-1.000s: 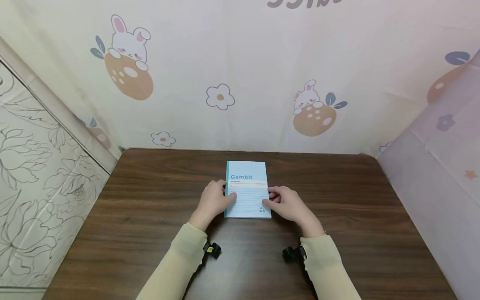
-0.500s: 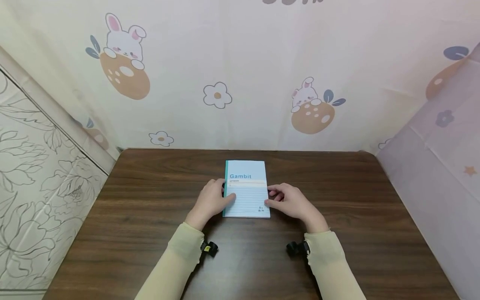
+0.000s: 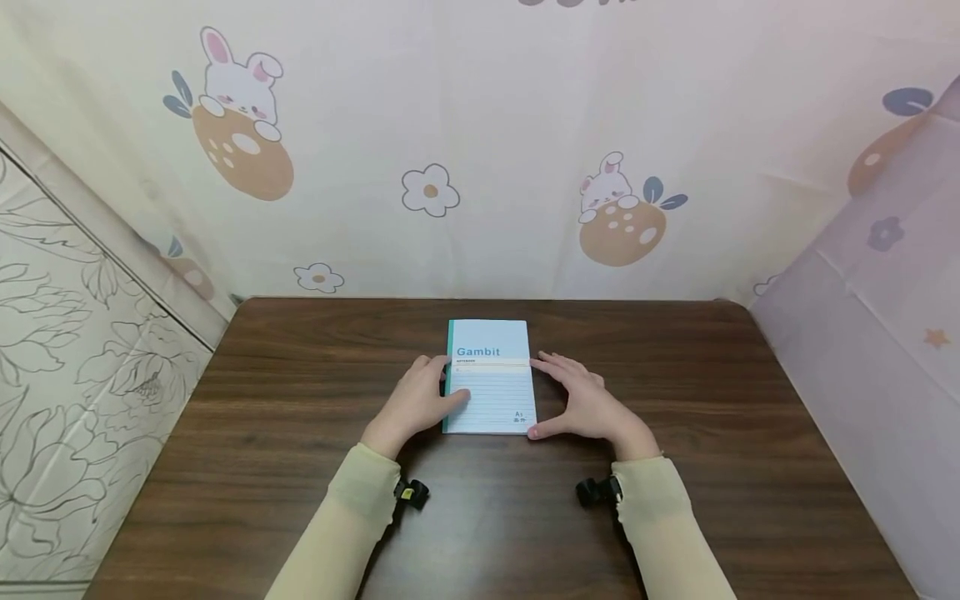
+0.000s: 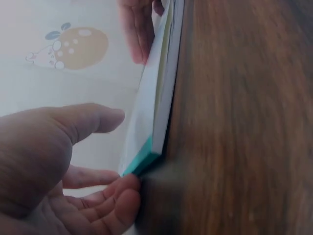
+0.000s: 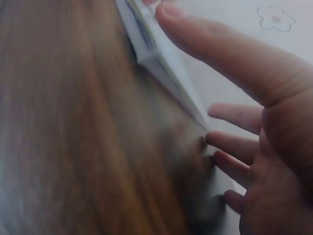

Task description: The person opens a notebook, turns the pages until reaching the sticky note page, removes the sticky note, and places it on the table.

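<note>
A light-blue notebook point(image 3: 491, 383) printed "Gambit" lies flat on the brown wooden table, its green spine point(image 4: 142, 157) on the left. My left hand point(image 3: 416, 400) is at that spine: its fingertips touch the edge, and the left wrist view shows the thumb point(image 4: 93, 120) raised off the cover. On the opposite side is my right hand point(image 3: 588, 402), with fingers extended along the right edge and the thumb spread towards the lower right corner. In the right wrist view the right thumb point(image 5: 215, 41) is over the notebook's corner, and the fingers point(image 5: 232, 147) are loosely spread beside its edge.
The wood-grain table point(image 3: 300, 467) extends on all sides of the notebook. Behind it hangs a pale curtain point(image 3: 510, 225) with rabbit and flower prints. A flower-patterned panel point(image 3: 82, 400) stands at the left. Each wrist carries a small black camera point(image 3: 412, 492).
My right thumb has moved off the cover to the lower right corner, and the right fingers have straightened forward along the edge. The left hand keeps its place at the spine.
</note>
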Action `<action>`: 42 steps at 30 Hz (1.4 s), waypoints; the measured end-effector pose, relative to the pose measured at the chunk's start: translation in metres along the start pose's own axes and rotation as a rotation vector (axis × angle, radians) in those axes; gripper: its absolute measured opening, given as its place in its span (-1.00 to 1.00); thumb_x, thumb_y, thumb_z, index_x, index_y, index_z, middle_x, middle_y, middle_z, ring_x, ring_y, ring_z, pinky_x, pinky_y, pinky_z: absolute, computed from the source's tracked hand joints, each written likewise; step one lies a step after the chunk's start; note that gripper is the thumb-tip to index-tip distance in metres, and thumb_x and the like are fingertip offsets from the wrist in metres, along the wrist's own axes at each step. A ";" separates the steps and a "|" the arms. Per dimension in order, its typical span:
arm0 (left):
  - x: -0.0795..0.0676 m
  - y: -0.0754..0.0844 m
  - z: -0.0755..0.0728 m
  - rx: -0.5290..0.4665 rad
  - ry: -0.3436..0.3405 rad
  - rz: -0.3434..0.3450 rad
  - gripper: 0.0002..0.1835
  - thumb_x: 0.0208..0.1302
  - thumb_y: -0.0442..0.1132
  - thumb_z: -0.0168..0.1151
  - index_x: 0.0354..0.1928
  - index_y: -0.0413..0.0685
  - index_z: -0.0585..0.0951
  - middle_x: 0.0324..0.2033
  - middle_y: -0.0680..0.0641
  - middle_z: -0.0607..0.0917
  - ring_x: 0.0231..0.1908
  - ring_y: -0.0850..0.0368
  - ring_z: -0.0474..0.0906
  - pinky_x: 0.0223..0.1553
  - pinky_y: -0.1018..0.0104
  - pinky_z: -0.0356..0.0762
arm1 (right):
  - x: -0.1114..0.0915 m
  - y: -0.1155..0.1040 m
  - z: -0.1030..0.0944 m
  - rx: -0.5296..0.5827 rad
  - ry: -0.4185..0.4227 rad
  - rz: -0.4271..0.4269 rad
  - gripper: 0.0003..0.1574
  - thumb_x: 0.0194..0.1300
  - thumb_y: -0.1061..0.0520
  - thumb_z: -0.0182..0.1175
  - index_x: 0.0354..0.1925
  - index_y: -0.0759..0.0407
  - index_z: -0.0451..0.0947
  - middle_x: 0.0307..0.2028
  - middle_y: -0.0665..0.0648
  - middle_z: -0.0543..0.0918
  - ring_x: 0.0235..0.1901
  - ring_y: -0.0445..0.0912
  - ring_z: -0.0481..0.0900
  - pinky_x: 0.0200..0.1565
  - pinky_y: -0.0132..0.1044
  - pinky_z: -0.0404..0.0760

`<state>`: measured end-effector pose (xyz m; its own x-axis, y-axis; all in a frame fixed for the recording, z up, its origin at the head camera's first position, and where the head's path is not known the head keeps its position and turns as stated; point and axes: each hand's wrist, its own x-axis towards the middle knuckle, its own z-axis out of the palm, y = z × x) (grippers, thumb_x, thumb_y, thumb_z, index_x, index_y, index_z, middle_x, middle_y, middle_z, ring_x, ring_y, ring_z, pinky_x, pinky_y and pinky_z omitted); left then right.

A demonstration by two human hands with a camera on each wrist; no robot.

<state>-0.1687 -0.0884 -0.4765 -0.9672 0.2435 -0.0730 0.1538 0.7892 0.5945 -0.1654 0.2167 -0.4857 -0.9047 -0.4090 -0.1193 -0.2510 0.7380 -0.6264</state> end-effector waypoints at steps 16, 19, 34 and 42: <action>-0.001 0.000 0.000 0.044 -0.046 0.039 -0.16 0.25 0.15 0.36 0.43 -0.19 0.38 0.17 -0.26 0.44 -0.08 0.00 0.51 0.06 0.10 0.55 | 0.007 0.010 0.004 -0.009 -0.086 -0.052 0.56 -0.21 -0.52 0.53 0.60 -0.18 -0.01 0.61 0.03 -0.14 0.58 0.05 -0.39 0.44 0.24 -0.44; -0.002 0.004 0.000 0.060 -0.044 0.049 -0.17 0.22 0.14 0.40 0.41 -0.16 0.40 0.22 -0.25 0.40 0.02 -0.04 0.48 0.11 0.08 0.53 | 0.007 0.010 0.003 -0.017 -0.094 -0.046 0.58 -0.22 -0.51 0.53 0.61 -0.17 -0.03 0.61 0.03 -0.15 0.58 0.05 -0.40 0.44 0.24 -0.44; -0.013 0.035 0.015 0.335 -0.031 0.398 -0.12 0.11 0.19 0.47 0.36 -0.20 0.46 0.34 -0.17 0.46 0.36 -0.07 0.36 0.31 -0.04 0.37 | 0.004 0.011 0.004 -0.019 -0.081 -0.081 0.57 -0.17 -0.51 0.52 0.62 -0.14 -0.06 0.61 0.02 -0.14 0.58 0.06 -0.36 0.46 0.20 -0.43; -0.016 0.038 0.025 0.371 -0.070 0.399 -0.09 0.11 0.22 0.47 0.38 -0.17 0.43 0.38 -0.17 0.43 0.41 -0.15 0.30 0.33 -0.08 0.34 | 0.003 0.011 0.004 -0.035 -0.080 -0.087 0.58 -0.17 -0.50 0.52 0.61 -0.09 -0.05 0.61 0.04 -0.14 0.58 0.07 -0.36 0.45 0.22 -0.43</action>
<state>-0.1428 -0.0488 -0.4727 -0.8051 0.5918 0.0399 0.5796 0.7706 0.2652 -0.1692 0.2211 -0.4961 -0.8489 -0.5130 -0.1276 -0.3408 0.7156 -0.6097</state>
